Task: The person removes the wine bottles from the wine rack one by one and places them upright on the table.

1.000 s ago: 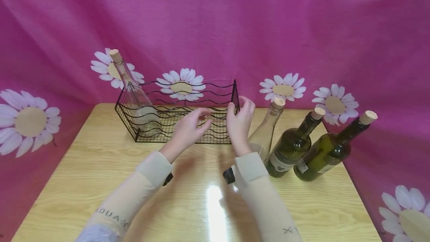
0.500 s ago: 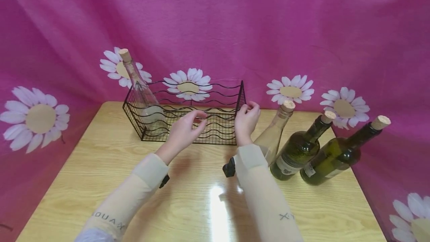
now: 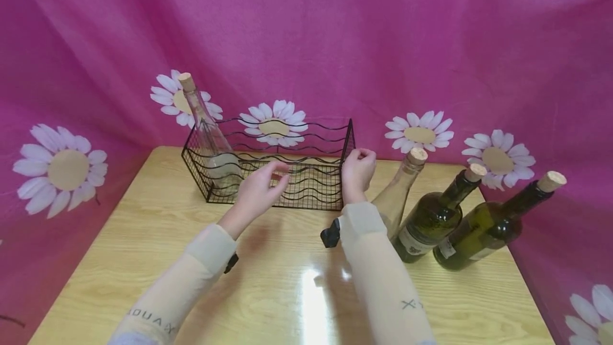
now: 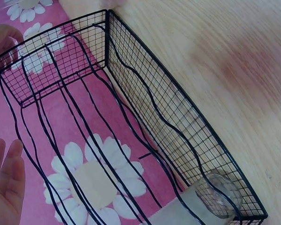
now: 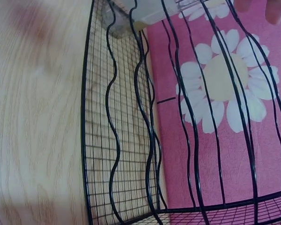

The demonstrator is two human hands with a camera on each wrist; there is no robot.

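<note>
A black wire bottle rack (image 3: pixel 287 180) stands at the back of the table, a corked clear glass bottle (image 3: pixel 210 140) leaning in its left end. My left hand (image 3: pixel 258 190) hovers over the rack's front middle, fingers gently curved and holding nothing. In the left wrist view that left hand's fingers (image 4: pixel 7 176) appear beside the wavy wires. My right hand (image 3: pixel 358 174) is at the outside of the rack's right mesh end, its fingers loosely curled with nothing seen in them. Whether it touches the mesh cannot be told. Only the left hand's fingertips (image 5: pixel 274 9) show in the right wrist view.
Right of my right hand stand a corked clear bottle (image 3: pixel 397 190), partly behind the forearm, and two corked green bottles, one nearer (image 3: pixel 428 222) and one farther right (image 3: pixel 493 228). A pink daisy-print cloth (image 3: pixel 306 41) hangs behind the wooden table (image 3: pixel 268 297).
My right hand has shifted outward past the rack's right end and its fingers have curled in. The left hand has drifted slightly left over the rack. The head view has turned a little left.
</note>
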